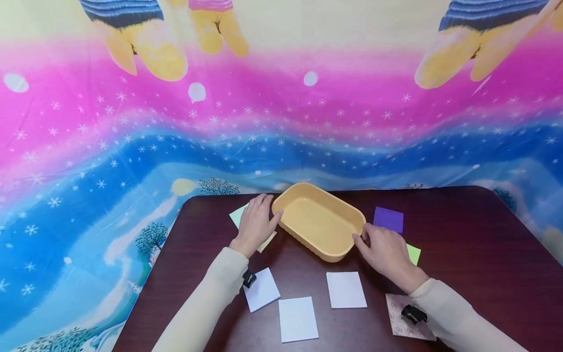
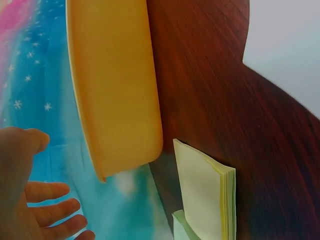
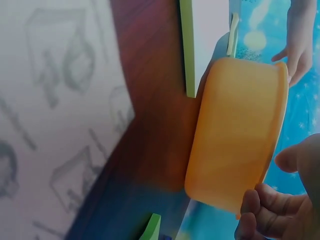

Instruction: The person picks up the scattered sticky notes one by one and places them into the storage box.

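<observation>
Yellow basin [image 1: 323,220]: between the hands, toward the far side of the worktop [image 1: 466,239]; base contact undetermined. Right hand [image 1: 389,252]: thumb and fingers gripping the rim. Left hand [image 1: 255,223]: fingers extended at the opposite end; contact unconfirmed. White note pads [image 1: 298,319] lie nearside of the hands. Step judged: positioning the basin. Next move appears to require left-hand support or level set-down.

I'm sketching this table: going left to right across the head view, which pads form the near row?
Nearer than the tray: left white pad, middle white pad, right white pad, patterned pad.
</observation>
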`<state>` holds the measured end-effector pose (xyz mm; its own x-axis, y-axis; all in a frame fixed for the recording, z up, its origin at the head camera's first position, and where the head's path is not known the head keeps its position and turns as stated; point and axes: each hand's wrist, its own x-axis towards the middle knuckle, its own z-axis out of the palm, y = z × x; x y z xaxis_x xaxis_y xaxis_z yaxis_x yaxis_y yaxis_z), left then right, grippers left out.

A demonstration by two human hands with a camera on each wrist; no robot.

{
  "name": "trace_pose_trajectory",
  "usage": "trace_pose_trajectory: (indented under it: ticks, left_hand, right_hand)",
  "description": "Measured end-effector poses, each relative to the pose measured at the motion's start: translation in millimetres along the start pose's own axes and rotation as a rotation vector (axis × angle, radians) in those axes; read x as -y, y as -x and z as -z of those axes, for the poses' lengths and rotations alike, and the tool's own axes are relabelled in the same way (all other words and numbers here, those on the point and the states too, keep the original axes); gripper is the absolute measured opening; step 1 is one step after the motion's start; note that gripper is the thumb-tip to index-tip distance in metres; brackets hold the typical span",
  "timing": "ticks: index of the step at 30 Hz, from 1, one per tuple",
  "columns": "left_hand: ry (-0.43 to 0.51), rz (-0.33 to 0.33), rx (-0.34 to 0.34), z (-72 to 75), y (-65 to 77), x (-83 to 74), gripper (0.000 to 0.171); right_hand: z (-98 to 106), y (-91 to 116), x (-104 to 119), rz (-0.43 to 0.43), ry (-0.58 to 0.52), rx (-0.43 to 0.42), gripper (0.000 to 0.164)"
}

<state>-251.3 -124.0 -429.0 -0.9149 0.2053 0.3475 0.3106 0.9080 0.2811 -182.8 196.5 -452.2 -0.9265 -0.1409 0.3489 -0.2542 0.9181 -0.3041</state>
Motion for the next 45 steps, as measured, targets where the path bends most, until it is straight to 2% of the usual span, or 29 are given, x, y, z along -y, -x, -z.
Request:
trace_pose_trajectory:
  ticks: [14, 25, 35, 41, 45]
  left_hand:
    - [0.08, 0.099, 0.056, -6.2, -19.8, -2.0, 0.053]
    - [0.1, 0.091, 0.106, -14.2, -32.3, -2.6, 0.046]
    - [0.1, 0.15, 0.132, -20.9, -37.4, -1.7, 0.039]
    - [0.069, 0.159, 0.168, -22.6, -36.8, 0.5, 0.034]
    - [0.059, 0.156, 0.162, -21.9, -36.3, 0.7, 0.033]
  right_hand:
    - [-0.8, -2.5, -5.3, -0.03, -0.016, 0.026, 0.036]
    - [-1.9, -2.6, -6.1, -0.039, -0.021, 0.023, 0.038]
    - [-3.9, -2.8, -5.1, -0.051, -0.027, 0.033, 0.037]
    - [-4.4, -3.6, -4.4, -0.059, -0.028, 0.043, 0.036]
    - [-4.6, -4.4, -5.7, -0.057, -0.032, 0.04, 0.037]
